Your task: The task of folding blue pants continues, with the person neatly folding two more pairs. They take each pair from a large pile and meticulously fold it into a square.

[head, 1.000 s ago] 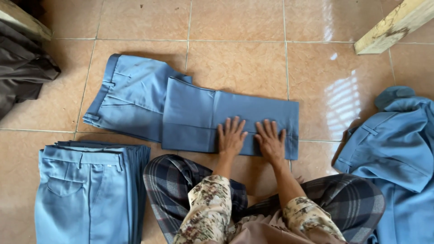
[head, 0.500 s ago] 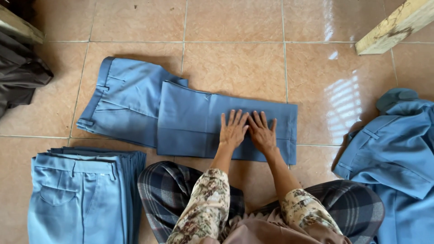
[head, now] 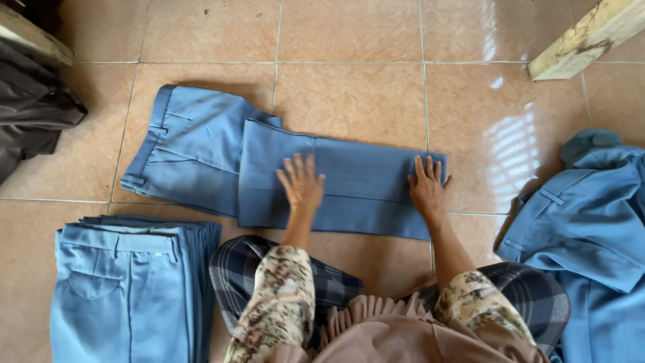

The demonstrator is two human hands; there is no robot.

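A pair of blue trousers lies on the tiled floor in front of me, its legs folded back over themselves into a flat panel. My left hand presses flat on the middle of that folded panel, fingers spread. At the panel's right end my right hand lies flat too, fingers spread at the fold. Neither hand grips the cloth.
A stack of folded blue trousers sits at the lower left. A loose heap of blue garments lies at the right. Dark clothing is at the far left, and a wooden beam at the upper right. My knees are in plaid cloth.
Both hands were side by side near the panel's right half; they have slid apart, the left toward the middle and the right to the right end.
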